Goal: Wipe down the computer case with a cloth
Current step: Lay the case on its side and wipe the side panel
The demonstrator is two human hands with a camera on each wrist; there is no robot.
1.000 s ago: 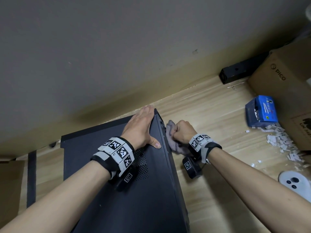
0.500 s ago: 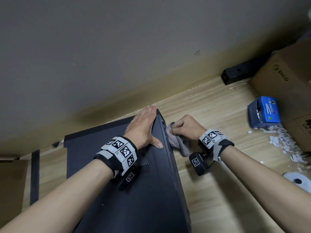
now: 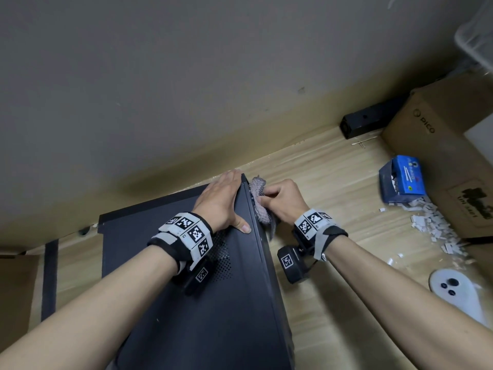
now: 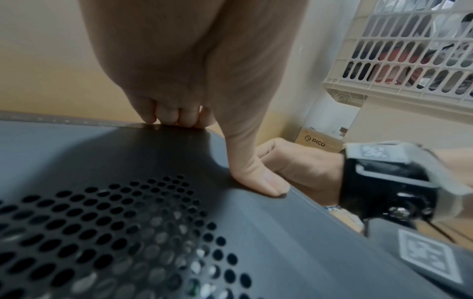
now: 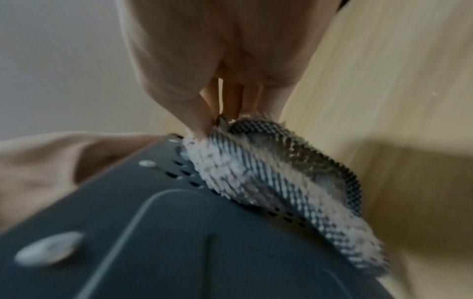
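So the black computer case (image 3: 192,303) sits on the wood floor (image 3: 333,303) up against the wall, with its near end cut off by the bottom of the head view. Its top panel has a patch of round vent holes (image 4: 115,232), mostly covered by the left wrist gear from above. The grey cloth (image 3: 260,201) is bunched against the case's right side, near the far top corner. The right hand (image 3: 282,201) has its fingers curled around it, pinching it onto the panel. The right wrist view is pretty blurry, but you can make out the cloth's waffle texture (image 5: 268,172) lying over a row of small holes in that side. How much of the cloth hangs below the hand is hard to tell, the case edge hides it

The left hand (image 3: 221,201) lies flat and spread on the top panel at the far right corner, with its fingertips (image 4: 169,119) at the far edge and the thumb pressed down near the right edge, holding nothing

Further right there's a small blue box (image 3: 402,180) lying open with white bits in it, and more of the same white bits (image 3: 432,228) spilled across the floor beside it. Behind that is a cardboard PICO box (image 3: 440,145), contents not visible. The left wrist view also catches a white slotted basket (image 4: 409,50) with stuff inside, too murky to identify
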